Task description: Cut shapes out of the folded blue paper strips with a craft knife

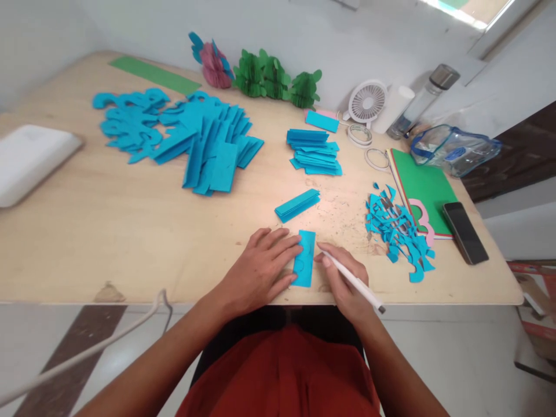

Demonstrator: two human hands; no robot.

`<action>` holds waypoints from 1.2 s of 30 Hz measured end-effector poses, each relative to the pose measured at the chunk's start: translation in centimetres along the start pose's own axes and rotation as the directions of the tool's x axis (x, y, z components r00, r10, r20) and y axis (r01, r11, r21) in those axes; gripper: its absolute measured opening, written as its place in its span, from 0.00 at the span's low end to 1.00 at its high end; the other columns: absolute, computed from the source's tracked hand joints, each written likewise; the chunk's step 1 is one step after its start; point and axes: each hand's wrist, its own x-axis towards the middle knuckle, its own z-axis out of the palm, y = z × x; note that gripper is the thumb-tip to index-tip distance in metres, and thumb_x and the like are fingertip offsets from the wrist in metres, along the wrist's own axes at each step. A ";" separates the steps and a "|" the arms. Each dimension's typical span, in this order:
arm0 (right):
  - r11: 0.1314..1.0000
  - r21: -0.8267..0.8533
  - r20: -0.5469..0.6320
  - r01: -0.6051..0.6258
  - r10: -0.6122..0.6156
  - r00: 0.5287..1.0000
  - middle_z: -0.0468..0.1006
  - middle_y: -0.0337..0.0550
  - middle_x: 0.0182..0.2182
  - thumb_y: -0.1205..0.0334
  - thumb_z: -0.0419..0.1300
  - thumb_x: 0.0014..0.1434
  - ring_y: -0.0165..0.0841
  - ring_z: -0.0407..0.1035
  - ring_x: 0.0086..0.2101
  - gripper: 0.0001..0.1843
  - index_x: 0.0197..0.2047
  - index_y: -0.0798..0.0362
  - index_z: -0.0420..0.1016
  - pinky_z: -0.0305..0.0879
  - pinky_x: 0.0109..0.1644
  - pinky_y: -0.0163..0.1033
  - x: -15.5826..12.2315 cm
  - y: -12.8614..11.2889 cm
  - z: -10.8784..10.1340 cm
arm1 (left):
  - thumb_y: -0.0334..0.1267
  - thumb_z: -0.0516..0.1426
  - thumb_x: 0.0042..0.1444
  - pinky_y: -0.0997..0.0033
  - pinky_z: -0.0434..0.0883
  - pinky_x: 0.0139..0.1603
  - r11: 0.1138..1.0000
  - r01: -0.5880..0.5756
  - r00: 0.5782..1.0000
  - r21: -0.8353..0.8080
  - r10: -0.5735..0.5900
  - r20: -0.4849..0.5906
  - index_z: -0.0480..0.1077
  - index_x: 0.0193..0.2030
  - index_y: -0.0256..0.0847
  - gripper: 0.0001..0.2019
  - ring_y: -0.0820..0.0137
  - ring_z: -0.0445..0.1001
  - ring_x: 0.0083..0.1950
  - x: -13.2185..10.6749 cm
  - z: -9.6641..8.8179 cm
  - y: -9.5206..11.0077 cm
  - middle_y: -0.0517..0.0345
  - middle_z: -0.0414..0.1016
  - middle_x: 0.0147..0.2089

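Note:
A small blue paper rectangle (307,260) lies upright in front of me near the table's front edge, with a faint curved pen line on its lower part. My left hand (264,267) rests flat with fingers outstretched, their tips on the paper's left edge. To the right of it, my right hand (345,272) is closed around a white pen (354,279). The pen's dark end points back toward me; its tip is by the paper's right edge. Just beyond the paper lies a folded blue paper strip (297,205).
Blue cut pieces (215,145) are heaped at the left, with folded blue strips (315,153) behind. Blue scraps (399,226), a green sheet (428,188) and a phone (465,233) lie right. A fan (367,103), bottle (423,101) and green paper shapes (273,78) line the wall.

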 end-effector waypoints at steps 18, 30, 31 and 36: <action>0.941 0.127 -0.007 -0.314 0.317 0.948 0.78 0.37 0.27 0.58 0.60 0.59 0.30 0.71 0.28 0.05 0.33 0.50 0.73 0.66 0.33 0.35 4.3 0.9 2.7 | 0.39 0.52 0.64 0.47 0.56 0.67 1.000 0.021 1.000 0.011 -0.021 -0.009 0.69 0.60 0.39 0.19 0.53 0.63 0.66 -0.1 -0.1 0.1 0.50 0.70 0.65; 0.960 0.046 0.027 -0.277 0.276 0.961 0.79 0.37 0.29 0.57 0.59 0.60 0.31 0.73 0.30 0.07 0.34 0.49 0.74 0.68 0.36 0.36 4.4 0.9 2.7 | 0.40 0.51 0.65 0.47 0.55 0.66 1.000 0.010 1.000 0.015 -0.010 -0.019 0.68 0.61 0.38 0.20 0.53 0.63 0.66 -0.1 0.1 0.1 0.51 0.70 0.65; 0.961 0.039 0.026 -0.275 0.274 0.961 0.79 0.37 0.29 0.57 0.59 0.60 0.30 0.73 0.29 0.07 0.34 0.49 0.74 0.68 0.35 0.35 4.4 0.8 2.7 | 0.40 0.51 0.65 0.47 0.55 0.66 1.000 0.011 1.000 0.017 -0.010 -0.020 0.68 0.61 0.38 0.20 0.53 0.63 0.66 -0.1 0.1 0.1 0.51 0.70 0.65; 0.964 0.010 0.023 -0.267 0.267 0.964 0.80 0.38 0.29 0.58 0.58 0.61 0.31 0.73 0.30 0.06 0.34 0.49 0.74 0.68 0.36 0.36 4.4 0.6 2.7 | 0.39 0.51 0.65 0.47 0.55 0.66 1.000 0.011 1.000 0.023 -0.011 -0.017 0.68 0.61 0.37 0.20 0.53 0.63 0.66 -0.1 0.0 0.1 0.51 0.70 0.65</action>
